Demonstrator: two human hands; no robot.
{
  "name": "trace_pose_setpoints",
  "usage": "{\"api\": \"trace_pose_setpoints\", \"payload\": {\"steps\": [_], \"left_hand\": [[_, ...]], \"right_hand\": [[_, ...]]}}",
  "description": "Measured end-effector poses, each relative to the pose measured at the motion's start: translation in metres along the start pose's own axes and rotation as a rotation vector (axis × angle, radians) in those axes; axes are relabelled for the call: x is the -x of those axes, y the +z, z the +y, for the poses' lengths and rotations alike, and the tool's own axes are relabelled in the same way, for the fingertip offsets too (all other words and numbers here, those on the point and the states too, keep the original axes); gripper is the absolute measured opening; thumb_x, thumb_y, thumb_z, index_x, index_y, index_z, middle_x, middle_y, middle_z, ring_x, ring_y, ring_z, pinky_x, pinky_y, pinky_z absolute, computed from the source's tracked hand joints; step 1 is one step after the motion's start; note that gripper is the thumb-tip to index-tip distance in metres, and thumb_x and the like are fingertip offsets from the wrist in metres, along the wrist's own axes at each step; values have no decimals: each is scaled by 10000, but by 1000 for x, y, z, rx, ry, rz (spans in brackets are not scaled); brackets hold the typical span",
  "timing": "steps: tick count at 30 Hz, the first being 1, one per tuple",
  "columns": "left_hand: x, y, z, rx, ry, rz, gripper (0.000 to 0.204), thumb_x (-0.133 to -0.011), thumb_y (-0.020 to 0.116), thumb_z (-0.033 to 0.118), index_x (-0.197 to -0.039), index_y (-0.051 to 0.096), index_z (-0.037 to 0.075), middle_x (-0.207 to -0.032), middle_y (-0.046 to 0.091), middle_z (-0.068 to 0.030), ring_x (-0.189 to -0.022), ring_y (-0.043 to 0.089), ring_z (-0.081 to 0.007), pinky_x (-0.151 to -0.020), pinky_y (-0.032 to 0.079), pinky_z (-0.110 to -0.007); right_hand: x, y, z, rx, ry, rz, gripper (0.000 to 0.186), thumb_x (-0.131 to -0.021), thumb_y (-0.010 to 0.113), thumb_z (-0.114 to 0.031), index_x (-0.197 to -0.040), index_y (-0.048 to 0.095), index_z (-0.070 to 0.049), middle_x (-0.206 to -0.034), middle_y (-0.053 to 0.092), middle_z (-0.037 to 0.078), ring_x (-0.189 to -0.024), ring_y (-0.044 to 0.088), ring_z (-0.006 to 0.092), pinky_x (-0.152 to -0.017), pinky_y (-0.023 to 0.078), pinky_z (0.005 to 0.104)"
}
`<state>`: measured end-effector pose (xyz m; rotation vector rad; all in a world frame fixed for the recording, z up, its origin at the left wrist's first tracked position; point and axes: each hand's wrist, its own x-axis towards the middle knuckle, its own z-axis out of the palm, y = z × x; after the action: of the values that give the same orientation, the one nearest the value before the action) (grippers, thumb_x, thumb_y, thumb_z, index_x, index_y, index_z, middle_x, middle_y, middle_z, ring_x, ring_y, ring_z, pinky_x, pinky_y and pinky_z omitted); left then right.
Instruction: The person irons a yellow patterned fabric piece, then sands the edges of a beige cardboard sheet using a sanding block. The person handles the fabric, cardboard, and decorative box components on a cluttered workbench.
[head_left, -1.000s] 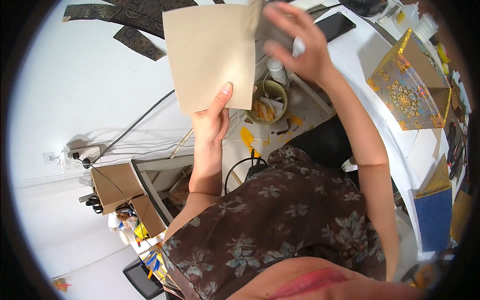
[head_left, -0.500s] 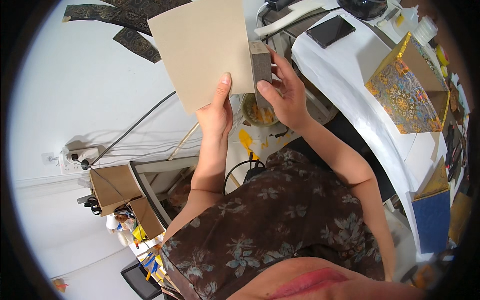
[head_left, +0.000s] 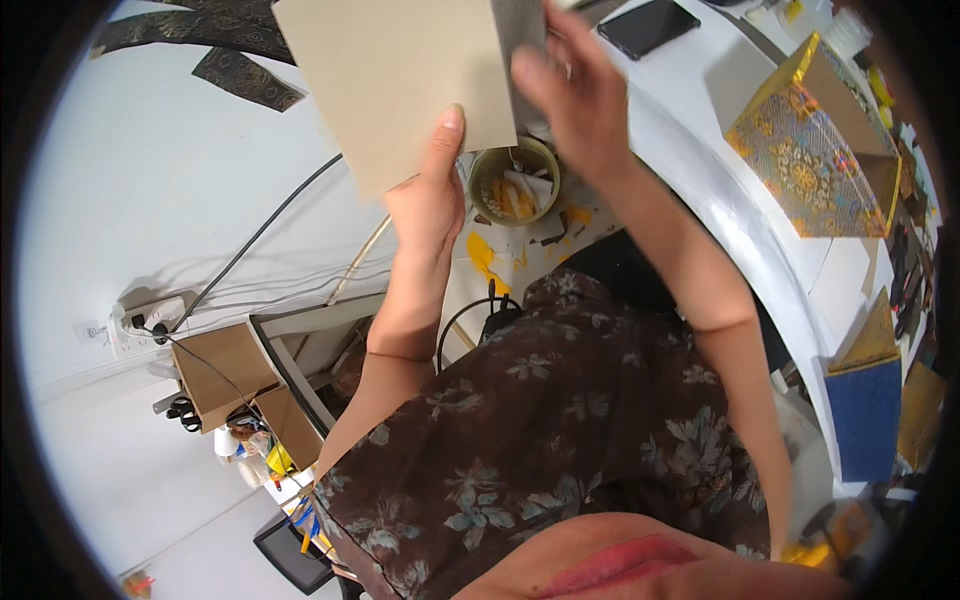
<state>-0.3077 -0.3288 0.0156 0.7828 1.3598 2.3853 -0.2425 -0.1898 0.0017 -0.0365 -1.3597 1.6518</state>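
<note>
My left hand point(head_left: 428, 190) grips a stiff beige sheet of cardboard point(head_left: 395, 80) by its lower edge, thumb on the front and fingers hidden behind. Along the sheet's right edge lies a grey sanding block point(head_left: 524, 50), which reaches the top of the picture. My right hand point(head_left: 585, 95), smeared by motion, holds the block from its right side. Below the two hands stands a greenish bin point(head_left: 480, 185) with yellow and white scraps in it.
To the right, a white-covered table point(head_left: 690, 150) bears a black phone point(head_left: 648, 27), a gold-patterned box point(head_left: 800, 150) and a blue panel point(head_left: 866, 420). On the left are a wall socket strip point(head_left: 150, 325), a hanging black cable point(head_left: 265, 240) and brown cardboard boxes point(head_left: 225, 375). Yellow scraps point(head_left: 483, 262) lie near the bin.
The sheet and the sanding block appear higher in the picture, and the block's top has left view. My right hand has moved up along the sheet's edge. More of the bin shows.
</note>
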Motion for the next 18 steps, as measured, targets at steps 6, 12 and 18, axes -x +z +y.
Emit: {"api": "trace_pose_setpoints", "payload": {"steps": [6, 12, 18], "left_hand": [[-12, 12, -2, 76, 25, 63, 497, -893, 633, -73, -1348, 452, 7, -1264, 555, -117, -1140, 567, -215, -994, 477, -342], [-23, -7, 7, 79, 63, 88, 522, -875, 665, -58, -1350, 460, 14, -1282, 553, -119, -1161, 559, -210, -1001, 469, -339], [-20, -11, 12, -11, 36, -38, 495, -857, 671, -76, -1315, 505, 12, -1249, 586, -119, -1142, 579, -194, -956, 490, -327]], "right_hand": [[17, -6, 5, 200, -231, -40, 498, -847, 748, -182, -1298, 574, -64, -1142, 563, 56, -959, 592, 117, -707, 534, 251], [76, -47, -3, 279, 175, -190, 759, -807, 795, -167, -1456, 424, -36, -1299, 511, 89, -1139, 541, 184, -909, 494, 308], [-34, -75, -68, 289, -257, -300, 788, -681, 845, -91, -1387, 496, -53, -1327, 465, 50, -1241, 475, 188, -1045, 403, 352]]}}
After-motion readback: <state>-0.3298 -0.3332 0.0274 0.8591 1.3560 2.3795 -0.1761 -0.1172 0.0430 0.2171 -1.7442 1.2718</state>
